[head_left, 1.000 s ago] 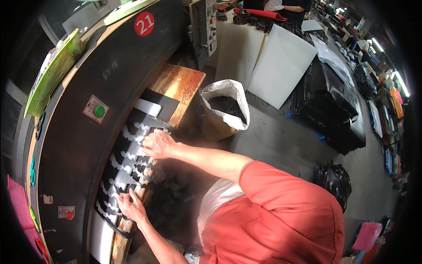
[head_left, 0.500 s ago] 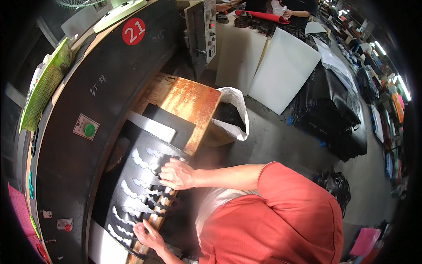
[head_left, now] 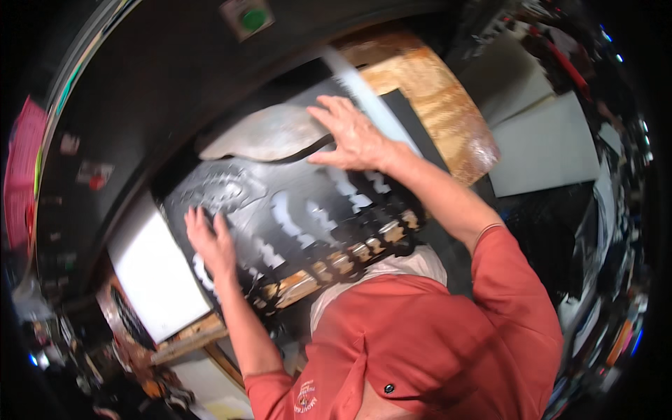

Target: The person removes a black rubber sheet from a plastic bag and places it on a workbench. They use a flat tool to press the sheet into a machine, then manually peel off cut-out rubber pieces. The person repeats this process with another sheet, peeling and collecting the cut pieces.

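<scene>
A black sheet with several wavy cut-out holes lies over the bench, its near edge in ragged strips. On its far part rests a grey-tan curved plate with a dark wavy rim, which looks like a cutting die. My right hand is at the plate's right end, fingers spread and thumb apart; whether it touches the plate I cannot tell. My left hand is open over the sheet's left side, fingers stretched out. Just beyond it, a shiny embossed-looking outline shows on the sheet. Motion blurs the picture.
A dark machine beam with a green button spans the far side. White boards stick out at the left. A worn wooden board lies at the right, with pale panels standing beyond it.
My view has swung closer over the bench. Both hands have left the sheet's near edge and moved farther in; the right is now by the curved plate, the left over the sheet.
</scene>
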Tool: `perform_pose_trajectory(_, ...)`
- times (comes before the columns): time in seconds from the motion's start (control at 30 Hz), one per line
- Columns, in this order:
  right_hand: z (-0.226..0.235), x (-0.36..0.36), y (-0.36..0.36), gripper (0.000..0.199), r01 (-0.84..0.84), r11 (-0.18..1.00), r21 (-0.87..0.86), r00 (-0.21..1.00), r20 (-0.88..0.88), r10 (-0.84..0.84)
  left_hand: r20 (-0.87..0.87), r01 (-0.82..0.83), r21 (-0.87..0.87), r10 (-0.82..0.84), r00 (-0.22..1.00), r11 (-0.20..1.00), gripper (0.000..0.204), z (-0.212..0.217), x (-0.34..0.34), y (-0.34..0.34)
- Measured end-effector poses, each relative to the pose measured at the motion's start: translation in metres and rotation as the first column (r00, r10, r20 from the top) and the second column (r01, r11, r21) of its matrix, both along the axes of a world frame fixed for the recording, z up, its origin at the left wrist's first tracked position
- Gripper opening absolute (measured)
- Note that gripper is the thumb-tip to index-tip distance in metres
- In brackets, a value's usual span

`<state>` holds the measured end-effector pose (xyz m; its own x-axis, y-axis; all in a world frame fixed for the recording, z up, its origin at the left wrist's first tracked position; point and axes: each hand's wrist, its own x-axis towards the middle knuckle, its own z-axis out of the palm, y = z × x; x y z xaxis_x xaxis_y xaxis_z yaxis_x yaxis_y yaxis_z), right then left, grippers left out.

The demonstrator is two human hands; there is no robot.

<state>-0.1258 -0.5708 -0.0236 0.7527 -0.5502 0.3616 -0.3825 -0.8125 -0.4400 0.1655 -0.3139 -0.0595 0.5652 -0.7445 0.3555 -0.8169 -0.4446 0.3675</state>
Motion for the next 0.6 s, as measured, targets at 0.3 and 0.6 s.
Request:
perform_pose_trajectory(0.3,0.0,0.075,-0.032,0.097,-0.264,0.964,0.014,0.945,-0.199,0.261,0.139,0.024,-0.035,-0.019,0.99,0.999,0.053,-0.009,-0.004,-0.004)
perform_pose_trajectory(0.6,0.002,0.067,-0.025,0.086,-0.141,0.987,-0.08,0.99,0.016,0.142,-0.028,-0.021,-0.185,0.016,0.999,0.983,0.048,0.0,-0.007,-0.002)
